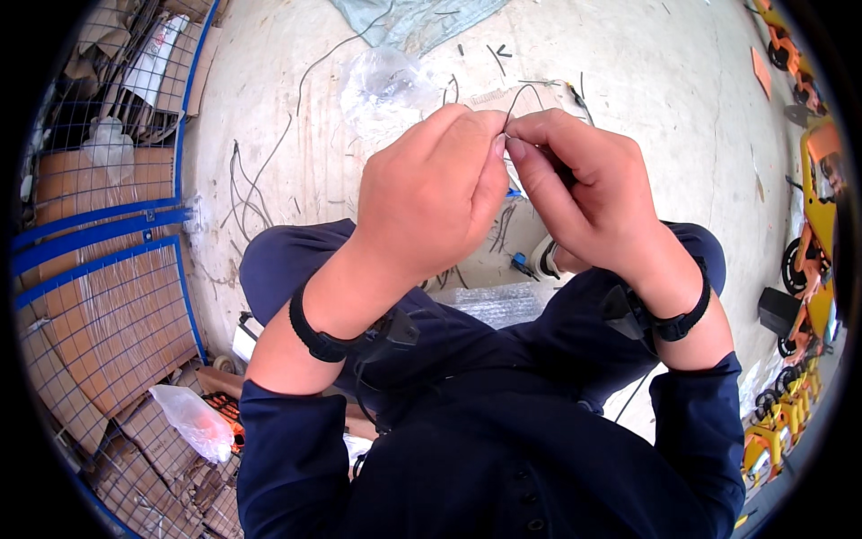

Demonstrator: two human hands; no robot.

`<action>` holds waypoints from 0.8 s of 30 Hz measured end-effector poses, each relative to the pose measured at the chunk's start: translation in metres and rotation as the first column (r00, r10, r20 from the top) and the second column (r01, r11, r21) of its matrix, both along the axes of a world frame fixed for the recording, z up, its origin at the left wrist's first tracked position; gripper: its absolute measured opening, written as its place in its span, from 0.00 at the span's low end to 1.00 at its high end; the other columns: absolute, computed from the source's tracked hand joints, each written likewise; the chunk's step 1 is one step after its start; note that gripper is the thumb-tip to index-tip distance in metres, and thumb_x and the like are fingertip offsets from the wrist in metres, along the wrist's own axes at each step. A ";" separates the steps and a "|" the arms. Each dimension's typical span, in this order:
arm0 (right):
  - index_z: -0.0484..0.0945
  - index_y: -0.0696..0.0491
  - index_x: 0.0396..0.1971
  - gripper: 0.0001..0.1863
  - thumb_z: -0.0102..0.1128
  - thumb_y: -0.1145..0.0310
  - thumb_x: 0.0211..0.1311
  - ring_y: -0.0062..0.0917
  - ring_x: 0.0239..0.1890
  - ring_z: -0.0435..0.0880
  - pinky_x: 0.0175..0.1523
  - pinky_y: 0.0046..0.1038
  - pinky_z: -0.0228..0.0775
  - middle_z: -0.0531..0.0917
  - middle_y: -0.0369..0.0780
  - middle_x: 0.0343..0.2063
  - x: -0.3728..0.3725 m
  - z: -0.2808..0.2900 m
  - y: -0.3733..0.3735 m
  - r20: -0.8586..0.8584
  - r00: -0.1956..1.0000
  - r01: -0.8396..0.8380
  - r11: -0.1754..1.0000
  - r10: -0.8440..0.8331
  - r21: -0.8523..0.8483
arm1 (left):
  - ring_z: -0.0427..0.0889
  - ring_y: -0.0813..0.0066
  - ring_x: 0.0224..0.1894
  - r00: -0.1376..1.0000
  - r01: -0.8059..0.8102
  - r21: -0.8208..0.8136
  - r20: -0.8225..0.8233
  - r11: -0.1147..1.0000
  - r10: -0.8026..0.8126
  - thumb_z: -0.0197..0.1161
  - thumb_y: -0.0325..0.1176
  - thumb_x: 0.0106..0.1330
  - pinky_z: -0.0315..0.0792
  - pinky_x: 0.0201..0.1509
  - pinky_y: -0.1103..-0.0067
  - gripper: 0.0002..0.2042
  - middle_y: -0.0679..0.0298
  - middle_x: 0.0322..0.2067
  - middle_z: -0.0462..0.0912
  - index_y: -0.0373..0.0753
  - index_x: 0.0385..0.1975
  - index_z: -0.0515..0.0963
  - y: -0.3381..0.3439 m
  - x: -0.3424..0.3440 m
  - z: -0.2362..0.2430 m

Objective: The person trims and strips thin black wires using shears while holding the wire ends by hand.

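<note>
My left hand (429,193) and my right hand (584,189) meet at the fingertips above my crossed legs, both pinching a thin dark wire (528,87) that loops up between them; the exact point they hold is hidden by fingers. Beyond them lies a clear plastic bag (379,90), with loose wires (256,202) and short dark offcuts (498,58) scattered on the pale floor. Below my hands, between my legs, are a small blue-and-black object (523,264) and a bubble-textured silvery sheet (485,304).
A blue mesh cage (180,153) holding cardboard lines my left, with a plastic bag (193,422) near its lower part. A pale blue-grey sheet (422,20) lies at the top. Yellow-and-orange wheeled items (817,225) line my right, beside a black box (778,313).
</note>
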State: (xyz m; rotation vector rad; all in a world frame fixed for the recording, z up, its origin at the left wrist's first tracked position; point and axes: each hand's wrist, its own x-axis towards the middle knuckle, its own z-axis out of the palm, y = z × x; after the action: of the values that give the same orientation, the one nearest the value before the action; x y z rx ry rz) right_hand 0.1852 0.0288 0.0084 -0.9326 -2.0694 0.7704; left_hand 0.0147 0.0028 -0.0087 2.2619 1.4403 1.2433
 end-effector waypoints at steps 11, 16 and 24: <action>0.77 0.55 0.30 0.03 0.57 0.75 0.55 0.39 0.21 0.79 0.25 0.33 0.69 0.77 0.43 0.17 0.002 -0.002 0.001 0.092 0.995 -0.051 0.996 0.045 0.069 | 0.74 0.65 0.20 0.986 0.045 0.121 -0.168 0.992 -0.024 0.62 0.19 0.48 0.69 0.21 0.77 0.08 0.60 0.22 0.76 0.36 0.30 0.78 0.003 -0.005 0.004; 0.76 0.56 0.30 0.02 0.56 0.76 0.56 0.40 0.21 0.78 0.25 0.32 0.69 0.77 0.44 0.17 0.003 0.007 -0.002 0.045 0.995 -0.089 0.996 0.090 -0.022 | 0.73 0.70 0.19 0.996 0.083 0.079 -0.051 0.993 -0.079 0.60 0.18 0.48 0.67 0.21 0.79 0.08 0.62 0.21 0.75 0.35 0.29 0.77 0.003 -0.009 0.006; 0.76 0.56 0.31 0.03 0.56 0.77 0.56 0.39 0.21 0.78 0.24 0.33 0.68 0.77 0.43 0.17 0.008 0.007 0.005 0.101 0.990 -0.090 0.995 0.093 -0.036 | 0.77 0.65 0.23 0.989 0.150 0.036 -0.017 0.988 -0.149 0.62 0.24 0.50 0.71 0.23 0.76 0.07 0.62 0.24 0.77 0.37 0.29 0.76 0.008 -0.012 0.001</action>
State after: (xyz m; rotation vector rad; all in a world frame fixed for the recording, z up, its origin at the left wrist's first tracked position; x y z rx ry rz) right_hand 0.1933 0.0334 0.0158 -0.9167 -2.2086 0.8205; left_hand 0.0029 0.0111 -0.0080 2.3583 1.2353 1.2205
